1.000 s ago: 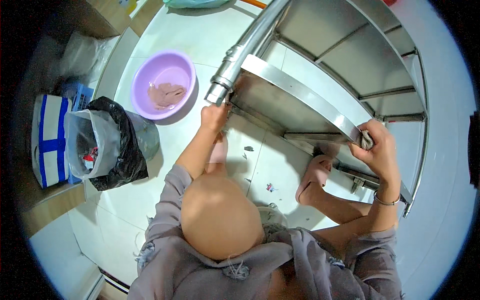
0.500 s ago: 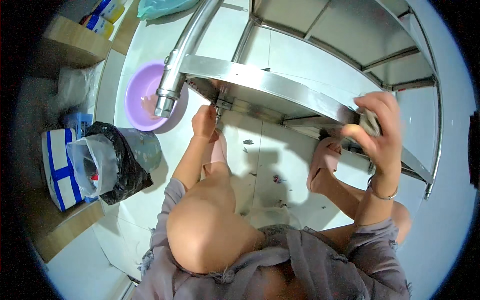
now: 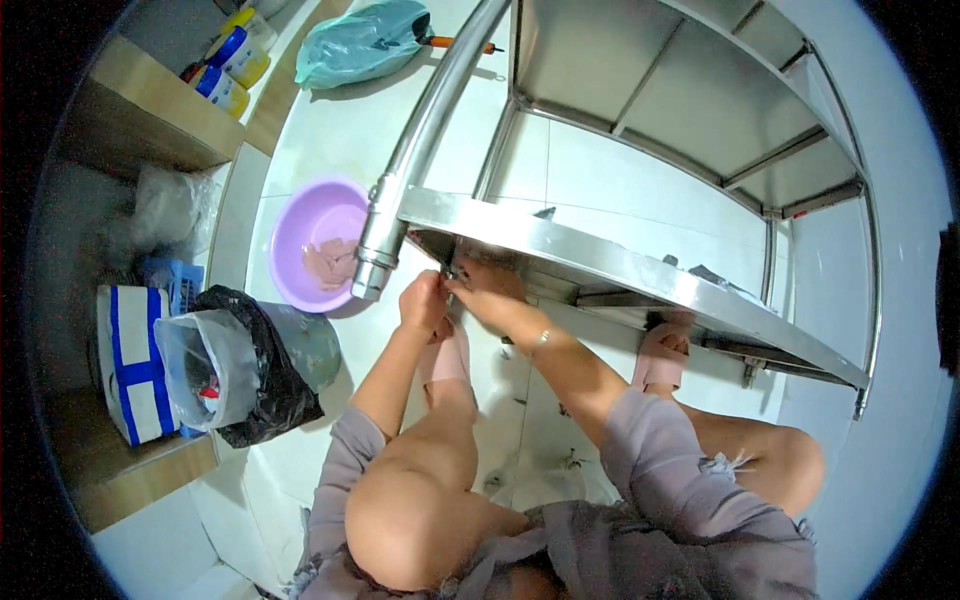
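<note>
A stainless steel rack (image 3: pixel 600 255) with tubular legs stands tilted in front of me. Close to its near left leg (image 3: pixel 385 250), my left hand (image 3: pixel 424 302) is closed, fingers curled around something too small to make out. My right hand (image 3: pixel 492 285) reaches in beside it under the shelf edge, fingertips near the same spot. Shadow and the shelf hide its fingers, so its grip does not show. Dark scraps (image 3: pixel 708 273) lie on top of the low shelf.
At left are a purple basin (image 3: pixel 283 225) with pinkish pieces in it, a bag-lined bin (image 3: pixel 310 345), a blue-and-white package (image 3: pixel 132 365) and a shelf unit with jars (image 3: pixel 240 55). A green plastic bag (image 3: pixel 360 45) lies farther back. Small debris dots the tiled floor around my pink slippers (image 3: pixel 660 358).
My right hand, which held a crumpled greyish thing over the shelf's right side, has swung left beside my left hand. My view has shifted slightly.
</note>
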The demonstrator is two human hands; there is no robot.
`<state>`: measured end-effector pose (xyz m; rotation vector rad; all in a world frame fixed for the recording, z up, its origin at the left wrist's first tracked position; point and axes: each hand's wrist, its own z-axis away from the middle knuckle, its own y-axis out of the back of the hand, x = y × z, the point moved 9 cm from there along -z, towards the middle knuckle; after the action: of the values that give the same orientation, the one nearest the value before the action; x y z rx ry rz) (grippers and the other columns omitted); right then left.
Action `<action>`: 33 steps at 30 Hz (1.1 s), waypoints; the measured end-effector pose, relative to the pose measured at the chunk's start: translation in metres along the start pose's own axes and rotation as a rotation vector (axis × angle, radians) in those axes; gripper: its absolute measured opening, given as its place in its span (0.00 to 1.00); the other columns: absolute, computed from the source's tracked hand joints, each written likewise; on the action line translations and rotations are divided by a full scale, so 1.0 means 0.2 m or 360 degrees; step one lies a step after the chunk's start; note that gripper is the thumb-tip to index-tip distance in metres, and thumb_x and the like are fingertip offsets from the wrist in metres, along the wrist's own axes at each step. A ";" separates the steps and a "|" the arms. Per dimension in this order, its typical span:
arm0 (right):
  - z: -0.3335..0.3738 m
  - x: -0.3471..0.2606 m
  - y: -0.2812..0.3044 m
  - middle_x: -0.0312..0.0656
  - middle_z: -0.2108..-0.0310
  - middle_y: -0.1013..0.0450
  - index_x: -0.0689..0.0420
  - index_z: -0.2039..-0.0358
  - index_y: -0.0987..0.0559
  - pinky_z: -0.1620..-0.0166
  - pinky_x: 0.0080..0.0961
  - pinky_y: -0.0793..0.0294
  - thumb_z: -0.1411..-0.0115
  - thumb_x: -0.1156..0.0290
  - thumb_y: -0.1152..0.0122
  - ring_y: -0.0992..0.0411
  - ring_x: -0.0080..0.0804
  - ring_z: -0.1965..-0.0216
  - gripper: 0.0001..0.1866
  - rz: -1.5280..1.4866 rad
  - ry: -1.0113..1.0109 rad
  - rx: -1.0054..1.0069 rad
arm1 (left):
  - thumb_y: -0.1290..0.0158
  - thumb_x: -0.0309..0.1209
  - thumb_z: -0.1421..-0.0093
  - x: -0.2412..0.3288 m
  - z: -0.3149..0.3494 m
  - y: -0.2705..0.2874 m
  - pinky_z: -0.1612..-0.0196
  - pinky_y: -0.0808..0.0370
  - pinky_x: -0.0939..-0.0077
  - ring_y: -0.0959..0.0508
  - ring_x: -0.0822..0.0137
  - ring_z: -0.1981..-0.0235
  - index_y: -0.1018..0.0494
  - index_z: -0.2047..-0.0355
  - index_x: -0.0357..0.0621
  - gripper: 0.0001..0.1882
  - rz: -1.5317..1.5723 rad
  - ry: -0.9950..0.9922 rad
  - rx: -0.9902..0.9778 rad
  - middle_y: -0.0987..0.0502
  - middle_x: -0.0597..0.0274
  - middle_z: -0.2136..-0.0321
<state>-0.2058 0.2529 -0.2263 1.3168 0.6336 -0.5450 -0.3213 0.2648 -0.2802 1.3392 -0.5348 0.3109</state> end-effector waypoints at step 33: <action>0.12 -0.34 0.39 0.51 0.73 0.29 0.58 0.67 0.26 0.67 0.37 0.32 0.44 0.62 0.54 0.31 0.50 0.72 0.13 -0.0485 0.0134 0.0860 | 0.56 0.35 0.46 -0.01 0.06 0.10 0.73 0.33 0.60 0.28 0.49 0.74 0.30 0.77 0.42 0.10 -0.0063 -0.0180 -0.0159 0.28 0.50 0.78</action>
<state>-0.1982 0.2439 -0.1204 1.7675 0.7958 -0.9600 -0.3348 0.2570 -0.2629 1.2740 -0.6099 0.1742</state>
